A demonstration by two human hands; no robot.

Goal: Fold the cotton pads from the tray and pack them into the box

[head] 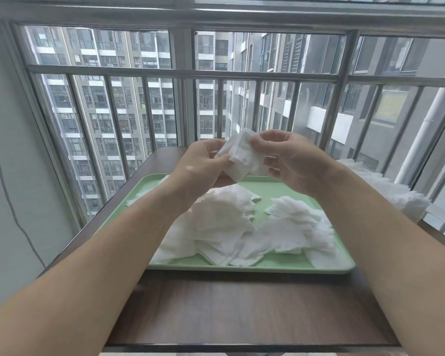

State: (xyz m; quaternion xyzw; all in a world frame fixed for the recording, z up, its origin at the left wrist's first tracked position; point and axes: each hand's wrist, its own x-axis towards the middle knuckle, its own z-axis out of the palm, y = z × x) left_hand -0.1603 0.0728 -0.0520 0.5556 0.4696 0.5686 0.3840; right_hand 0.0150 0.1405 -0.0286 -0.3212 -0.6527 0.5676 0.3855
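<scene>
Head view: both bare forearms reach forward from the lower corners and converge above the far half of the tray (pixel 267 269). The hands are raised off the bench (pixel 242 312), at about equal height.

Left hand (pixel 199 164): back of hand toward the camera, wrist bent slightly inward, fingers (pixel 217 148) curled and pinching the left edge of a cotton pad (pixel 242 156).

Right hand (pixel 292 160): back and thumb side toward the camera, thumb pressed on the pad's upper right part, other fingers (pixel 271 164) curled behind and under it. Both hands grip the same pad. It is held in the air between them, crumpled and partly doubled over; how far it is folded, cannot tell.

The green tray lies flat on the dark wood bench, long side toward the person. A loose heap of pads (pixel 221 222) covers its middle and near left, and a second fanned heap (pixel 299 226) lies at its right, the two touching near the front rim. A few single pads lie at the far left of the tray, partly hidden by the left forearm.

Another white stack (pixel 396 194) sits past the tray's right side behind the right forearm; what holds it, cannot tell.

Behind the bench are a metal window railing (pixel 190 73) and tall apartment blocks (pixel 118 119) outside. A thin cable (pixel 8 196) runs down the left wall.
</scene>
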